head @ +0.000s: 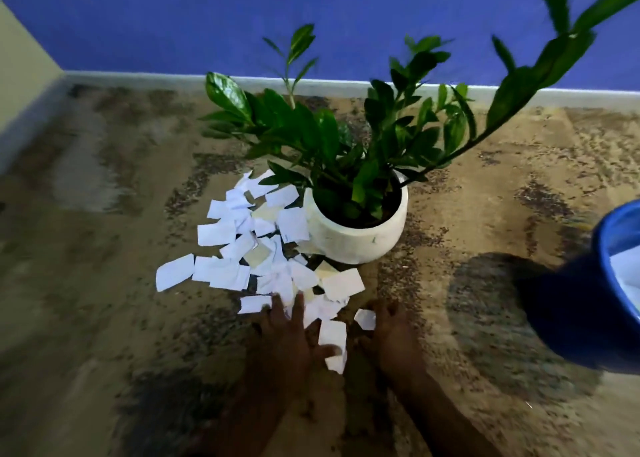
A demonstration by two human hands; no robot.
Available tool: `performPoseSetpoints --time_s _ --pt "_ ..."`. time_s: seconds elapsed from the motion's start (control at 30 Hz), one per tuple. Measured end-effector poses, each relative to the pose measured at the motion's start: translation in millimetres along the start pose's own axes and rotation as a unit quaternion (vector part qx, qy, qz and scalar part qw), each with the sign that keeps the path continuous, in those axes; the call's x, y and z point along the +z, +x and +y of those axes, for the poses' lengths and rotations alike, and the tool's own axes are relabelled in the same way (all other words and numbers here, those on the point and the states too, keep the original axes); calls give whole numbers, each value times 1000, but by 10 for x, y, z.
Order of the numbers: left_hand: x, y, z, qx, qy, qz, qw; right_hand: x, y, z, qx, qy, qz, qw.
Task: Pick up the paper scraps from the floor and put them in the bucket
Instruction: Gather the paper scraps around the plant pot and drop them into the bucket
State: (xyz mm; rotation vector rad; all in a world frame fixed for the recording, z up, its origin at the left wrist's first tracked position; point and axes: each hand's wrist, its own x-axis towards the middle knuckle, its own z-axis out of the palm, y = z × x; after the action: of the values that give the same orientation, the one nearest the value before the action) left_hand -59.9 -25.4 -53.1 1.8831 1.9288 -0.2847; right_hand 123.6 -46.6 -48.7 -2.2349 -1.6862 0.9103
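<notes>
Both hands are lying flat on the carpet, the left hand (287,335) covering paper scraps (256,249) and the right hand (391,335) beside one, the blue bucket (588,318) sitting farther right.

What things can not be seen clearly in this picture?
All in the head view:
- Bucket: cut off by the right edge, so how much paper it holds is unknown.
- Paper scraps: some are hidden under the left hand and behind the white plant pot.
- Right hand: dark and blurred; whether its fingers pinch a scrap is unclear.

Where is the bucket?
The blue bucket sits at the right edge of the head view, on the carpet right of the white plant pot.
</notes>
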Motion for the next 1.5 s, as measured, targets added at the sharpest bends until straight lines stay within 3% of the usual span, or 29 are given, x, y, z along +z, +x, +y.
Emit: performPoseSetpoints --time_s 0.2,0.27,0.4,0.5,0.67,0.8,0.87,0.93,1.03,1.3,1.5 --pt "-57 46 128 40 7 29 999 -80 85 -11 -36 40 22 998" --pt "-76 56 177 54 5 39 998 -111 91 -66 -43 112 49 992" --pt "-111 84 204 75 -12 94 993 -120 157 -178 24 286 87 954" --pt "-144 114 198 74 -74 111 988 -154 299 -243 17 301 125 945" --pt "-203 171 181 72 -107 96 987 -168 484 -364 66 271 90 956" --pt "-234 124 161 47 -126 143 981 -116 534 -517 120 370 67 919" --pt "-268 104 141 45 -161 164 972 -63 546 -579 163 442 41 881" --pt "-271 120 103 52 -190 163 967 -27 557 -627 201 500 36 842" --pt "-249 129 62 75 -223 139 962 -19 570 -691 215 537 40 815" --pt "-382 80 81 -17 -447 88 890 -71 453 -698 210 565 -80 794" --pt "-480 12 195 -69 -548 54 832 -179 319 -628 210 673 -141 695"
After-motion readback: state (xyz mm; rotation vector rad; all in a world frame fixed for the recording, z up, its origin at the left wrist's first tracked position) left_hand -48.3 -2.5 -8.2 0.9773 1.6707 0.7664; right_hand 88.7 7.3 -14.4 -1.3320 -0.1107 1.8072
